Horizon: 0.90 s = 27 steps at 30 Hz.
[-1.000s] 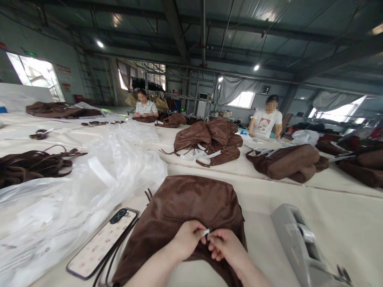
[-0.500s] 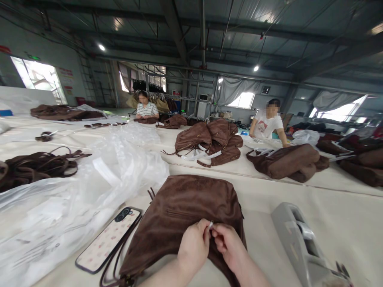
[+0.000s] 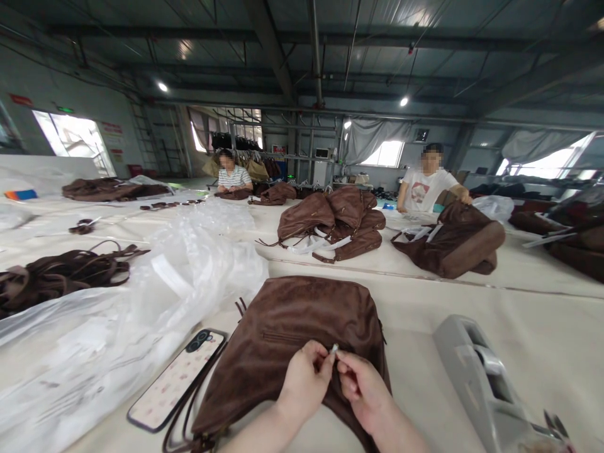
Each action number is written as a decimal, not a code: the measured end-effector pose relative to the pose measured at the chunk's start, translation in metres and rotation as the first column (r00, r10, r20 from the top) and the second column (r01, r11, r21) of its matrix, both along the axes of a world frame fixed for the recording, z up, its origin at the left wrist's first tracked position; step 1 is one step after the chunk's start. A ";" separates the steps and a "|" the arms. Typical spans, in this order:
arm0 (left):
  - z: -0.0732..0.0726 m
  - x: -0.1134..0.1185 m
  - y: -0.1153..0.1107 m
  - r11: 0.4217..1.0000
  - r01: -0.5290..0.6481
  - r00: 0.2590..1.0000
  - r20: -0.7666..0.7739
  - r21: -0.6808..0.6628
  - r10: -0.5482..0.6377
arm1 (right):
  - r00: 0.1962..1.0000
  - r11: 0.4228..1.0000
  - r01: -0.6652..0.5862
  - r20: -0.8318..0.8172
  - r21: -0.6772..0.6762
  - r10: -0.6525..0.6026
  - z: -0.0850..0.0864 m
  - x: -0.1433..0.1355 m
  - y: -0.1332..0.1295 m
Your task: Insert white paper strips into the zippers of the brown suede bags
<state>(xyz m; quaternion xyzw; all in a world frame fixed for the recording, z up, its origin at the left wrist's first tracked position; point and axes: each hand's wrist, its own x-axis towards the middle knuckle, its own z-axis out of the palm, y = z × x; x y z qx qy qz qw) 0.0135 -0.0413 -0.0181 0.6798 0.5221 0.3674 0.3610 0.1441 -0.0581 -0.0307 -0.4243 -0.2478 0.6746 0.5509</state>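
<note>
A dark brown bag (image 3: 306, 302) lies flat on the pale table in front of me, its curved opening toward me. Over its lower right part, my left hand (image 3: 309, 374) and my right hand (image 3: 361, 384) meet at the fingertips. Both pinch a small whitish piece (image 3: 334, 350), too small to identify. The fingers of each hand are closed, the right ones curled inward. A phone in a patterned case (image 3: 177, 380) lies left of the bag, beside thin brown straps.
A grey tape dispenser (image 3: 486, 384) stands at the right. Clear plastic sheeting (image 3: 189, 251) and brown straps (image 3: 66, 270) cover the left. Piled brown bags (image 3: 330, 220) lie beyond. Two people are across the table, one touching another brown bag (image 3: 448, 245).
My hands stay together at the small whitish piece, shifted only slightly. Across the table, the person at the right has lifted the top of a brown bag. The view has turned a little left.
</note>
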 end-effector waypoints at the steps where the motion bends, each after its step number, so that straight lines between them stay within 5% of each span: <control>1: 0.003 0.000 0.000 1.000 0.010 1.000 -0.024 0.001 -0.010 | 1.000 1.000 -0.003 0.000 -0.002 0.003 0.000 0.000 0.000; 6: 0.016 -0.002 -0.002 0.997 0.078 0.997 -0.017 0.022 -0.077 | 0.999 1.000 -0.022 0.024 0.018 0.022 0.002 -0.002 -0.001; 12: 0.016 -0.006 -0.003 0.987 -0.009 1.000 -0.009 0.160 0.011 | 0.998 0.999 -0.027 0.051 0.045 0.024 -0.002 -0.004 0.001; 18: 0.022 -0.010 -0.013 0.905 0.156 0.975 -0.207 0.396 -0.078 | 1.000 1.000 0.027 0.010 0.014 -0.027 0.003 -0.004 -0.002; 22: 0.023 -0.011 -0.016 0.874 0.224 0.970 -0.188 0.432 -0.155 | 0.999 0.998 0.051 0.016 -0.031 -0.050 0.005 -0.005 -0.001; 27: 0.018 -0.018 -0.001 0.907 0.006 1.000 -0.025 0.422 0.006 | 0.973 1.000 -0.008 0.229 0.007 0.006 0.002 -0.008 0.001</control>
